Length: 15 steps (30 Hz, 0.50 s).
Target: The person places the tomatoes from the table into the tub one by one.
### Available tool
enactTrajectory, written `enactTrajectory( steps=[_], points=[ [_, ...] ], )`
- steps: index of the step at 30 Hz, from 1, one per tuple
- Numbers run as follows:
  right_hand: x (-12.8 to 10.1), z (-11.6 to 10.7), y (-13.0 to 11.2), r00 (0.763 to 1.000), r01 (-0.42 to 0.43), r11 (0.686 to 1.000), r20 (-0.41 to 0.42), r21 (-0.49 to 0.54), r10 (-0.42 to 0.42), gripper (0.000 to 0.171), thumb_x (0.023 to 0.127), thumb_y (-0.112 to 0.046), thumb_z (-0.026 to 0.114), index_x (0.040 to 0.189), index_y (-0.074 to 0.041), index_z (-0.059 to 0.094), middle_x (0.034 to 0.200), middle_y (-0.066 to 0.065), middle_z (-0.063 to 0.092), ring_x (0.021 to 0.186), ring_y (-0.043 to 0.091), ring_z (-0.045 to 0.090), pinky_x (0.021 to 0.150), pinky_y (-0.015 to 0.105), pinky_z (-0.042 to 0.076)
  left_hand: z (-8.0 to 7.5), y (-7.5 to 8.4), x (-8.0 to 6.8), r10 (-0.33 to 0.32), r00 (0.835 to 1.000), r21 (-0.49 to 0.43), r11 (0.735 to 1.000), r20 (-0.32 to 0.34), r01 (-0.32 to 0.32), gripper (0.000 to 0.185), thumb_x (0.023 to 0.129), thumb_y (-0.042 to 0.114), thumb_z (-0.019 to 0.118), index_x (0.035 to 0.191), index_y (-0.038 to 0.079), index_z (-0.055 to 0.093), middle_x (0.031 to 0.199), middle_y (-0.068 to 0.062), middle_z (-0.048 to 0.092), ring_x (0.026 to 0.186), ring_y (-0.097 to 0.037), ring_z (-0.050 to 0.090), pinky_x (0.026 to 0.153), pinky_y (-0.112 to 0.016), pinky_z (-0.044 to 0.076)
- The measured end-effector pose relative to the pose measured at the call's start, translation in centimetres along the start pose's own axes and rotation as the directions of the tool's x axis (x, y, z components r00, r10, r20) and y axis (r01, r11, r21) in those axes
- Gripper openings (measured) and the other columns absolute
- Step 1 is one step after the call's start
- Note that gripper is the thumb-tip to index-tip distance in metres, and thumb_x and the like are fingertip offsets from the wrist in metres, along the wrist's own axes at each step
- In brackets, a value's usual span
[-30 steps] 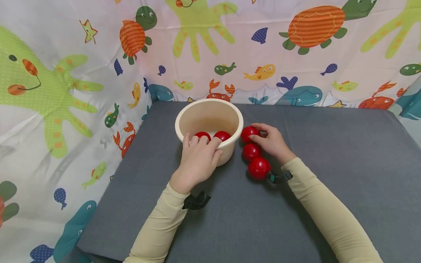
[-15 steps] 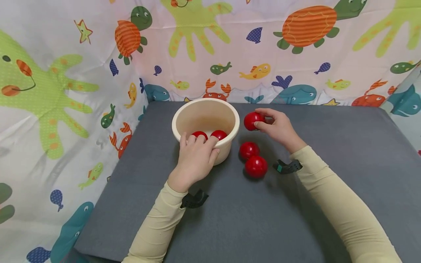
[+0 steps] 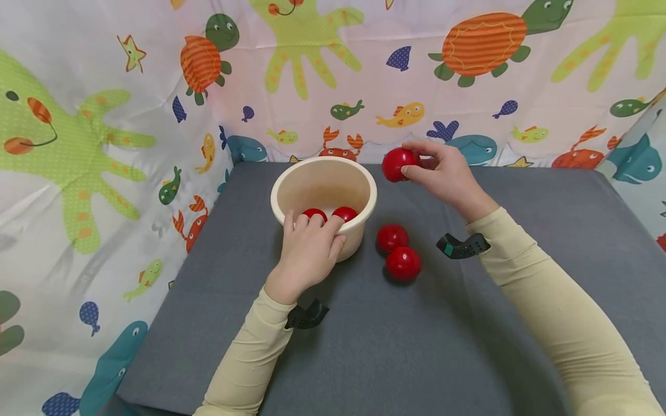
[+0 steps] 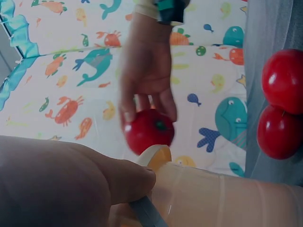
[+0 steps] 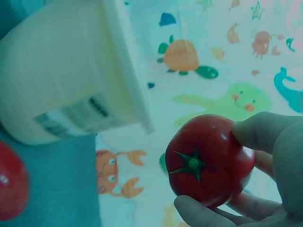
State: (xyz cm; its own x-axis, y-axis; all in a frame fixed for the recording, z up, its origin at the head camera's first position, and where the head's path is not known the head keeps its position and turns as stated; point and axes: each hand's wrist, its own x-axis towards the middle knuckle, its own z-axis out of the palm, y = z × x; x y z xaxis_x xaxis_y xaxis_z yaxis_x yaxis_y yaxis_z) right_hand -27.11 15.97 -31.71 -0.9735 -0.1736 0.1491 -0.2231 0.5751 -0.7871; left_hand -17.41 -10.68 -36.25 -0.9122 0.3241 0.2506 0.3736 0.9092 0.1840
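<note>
My right hand (image 3: 450, 176) holds a red tomato (image 3: 400, 164) between thumb and fingers, raised above the table to the right of a cream plastic bucket (image 3: 355, 238). In the right wrist view the green stem of that tomato (image 5: 208, 161) faces the camera. With its fingers over the near rim and thumb outside, my left hand (image 3: 307, 254) grips the bucket. Inside lie two tomatoes, partly hidden by the fingers, one at left (image 3: 315, 214) and one at right (image 3: 345, 214). Two more, a rear tomato (image 3: 392, 238) and a front tomato (image 3: 403, 264), sit touching on the table.
A dark grey cloth covers the table (image 3: 218, 300). Behind it and along its left side hangs a white curtain (image 3: 312, 121) printed with sea animals. Black straps (image 3: 463, 247) are worn on both wrists.
My right hand has lifted one tomato from beside the bucket, up and slightly to the right, away from the other two. The left hand stays on the bucket's rim.
</note>
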Motion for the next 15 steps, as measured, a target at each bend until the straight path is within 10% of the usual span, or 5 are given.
enactTrajectory(
  steps=[15],
  points=[
    [1.0,3.0,-4.7,0.974,0.216,0.972,0.05,0.094,-0.221,0.049,0.092,-0.012,0.071,0.139,-0.009,0.061,0.142,0.013,0.06,0.121,0.033,0.063,0.097,0.048,0.057,-0.2,0.1,0.0,-0.009,1.0,-0.011,1.0,0.018,0.009,0.027,0.097,0.03,0.066,0.12,0.017,0.066,0.109,-0.014,0.066,0.109,-0.036,0.056,0.115,-0.065,0.024]
  ],
)
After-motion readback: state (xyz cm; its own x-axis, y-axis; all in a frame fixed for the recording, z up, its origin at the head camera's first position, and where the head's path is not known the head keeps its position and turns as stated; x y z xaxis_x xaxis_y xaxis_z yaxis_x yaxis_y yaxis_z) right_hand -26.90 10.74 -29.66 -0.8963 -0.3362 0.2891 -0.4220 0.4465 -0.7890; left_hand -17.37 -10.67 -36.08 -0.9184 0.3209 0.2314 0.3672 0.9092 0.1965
